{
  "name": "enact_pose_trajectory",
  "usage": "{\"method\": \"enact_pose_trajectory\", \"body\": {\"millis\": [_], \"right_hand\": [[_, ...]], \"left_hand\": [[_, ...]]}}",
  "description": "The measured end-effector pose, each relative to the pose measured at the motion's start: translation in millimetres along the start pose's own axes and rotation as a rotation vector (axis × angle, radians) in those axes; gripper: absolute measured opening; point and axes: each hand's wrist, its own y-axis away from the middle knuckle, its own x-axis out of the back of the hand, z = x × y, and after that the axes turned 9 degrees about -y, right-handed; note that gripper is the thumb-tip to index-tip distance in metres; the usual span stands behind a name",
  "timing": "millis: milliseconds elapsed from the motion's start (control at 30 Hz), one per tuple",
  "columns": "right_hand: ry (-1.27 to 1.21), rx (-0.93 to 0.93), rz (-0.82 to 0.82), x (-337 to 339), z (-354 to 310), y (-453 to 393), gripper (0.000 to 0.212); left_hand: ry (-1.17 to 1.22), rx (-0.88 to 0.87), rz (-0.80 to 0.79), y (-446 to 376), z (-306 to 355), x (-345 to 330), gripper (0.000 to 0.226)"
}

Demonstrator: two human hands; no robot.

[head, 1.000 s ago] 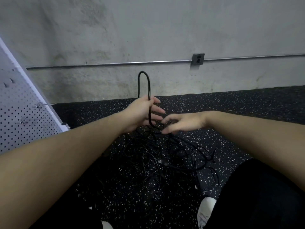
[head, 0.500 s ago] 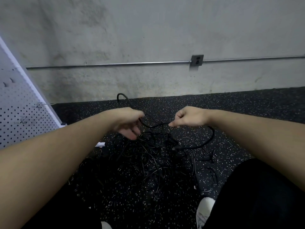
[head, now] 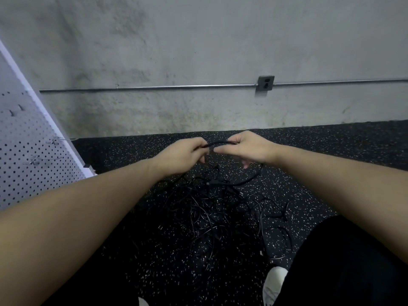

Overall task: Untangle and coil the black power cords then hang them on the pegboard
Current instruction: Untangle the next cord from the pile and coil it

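Both hands are raised together above the floor, and one black cord (head: 220,143) bridges the short gap between them. The left hand (head: 183,156) has its fingers curled round the cord at its inner edge, and the right hand (head: 245,149) pinches the same cord between thumb and forefinger, its other fingers hanging loosely curled below. Holding it this way, close and level, probably lets the person feed one strand hand to hand and form a loop while keeping it apart from the rest. From the right hand the cord drops away in a curve (head: 254,178) beneath the wrist and runs back leftward into the tangle of cords (head: 209,208), so most of its length lies below and nearer the person than the grip, on the speckled black floor (head: 331,155). How much of it is free of the heap cannot be told; the strands blur together against the dark mat. The white pegboard (head: 26,155) stands at the left, well apart from the hands, with bare hooks (head: 54,141) showing, so hanging looks a good way off.
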Motion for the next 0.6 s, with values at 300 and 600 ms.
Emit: {"method": "enact_pose_trajectory", "body": {"millis": [300, 600], "right_hand": [[-0.593, 0.048, 0.237, 8.4, -0.9, -5.4, 0.023], [-0.354, 0.146, 0.320, -19.9, -21.1, -18.0, 0.036]], "left_hand": [[0.217, 0.086, -0.125, 7.3, -26.1, -5.1, 0.026], [0.277, 0.044, -0.028, 5.7, 23.7, -10.6, 0.040]]}}
